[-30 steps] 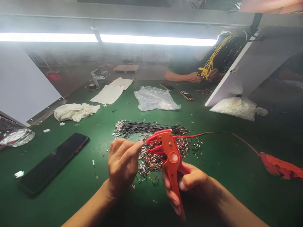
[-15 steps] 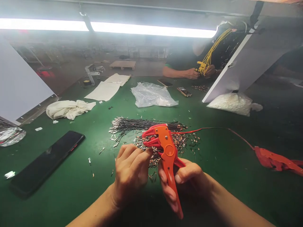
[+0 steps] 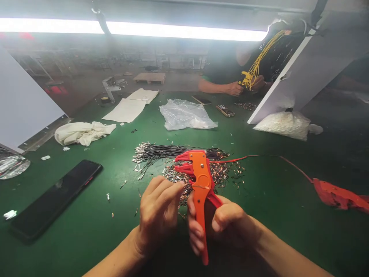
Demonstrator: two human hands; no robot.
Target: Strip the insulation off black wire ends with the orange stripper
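Observation:
My right hand [image 3: 221, 227] is wrapped round the handles of an orange wire stripper [image 3: 198, 184], held upright with its jaws pointing left. My left hand [image 3: 158, 211] sits just left of the tool with the fingers curled together in a pinch near the jaws; what they hold is too small to make out. Behind the tool lie a bundle of thin black wires with metal ends [image 3: 173, 152] and a heap of small metal terminals [image 3: 213, 173]. A red wire [image 3: 259, 157] runs right from the pile.
A black phone [image 3: 54, 198] lies at the left on the green table [image 3: 273, 200]. A white cloth [image 3: 82, 132], papers [image 3: 129, 107], clear plastic bags [image 3: 184, 115], a red object [image 3: 337, 196] and a white slanted panel [image 3: 302, 65] surround the work. Across the table a person's hands [image 3: 239, 88] handle yellow wires.
My left hand has dropped lower and moved right, closer to the stripper. The stripper has turned more upright in my right hand.

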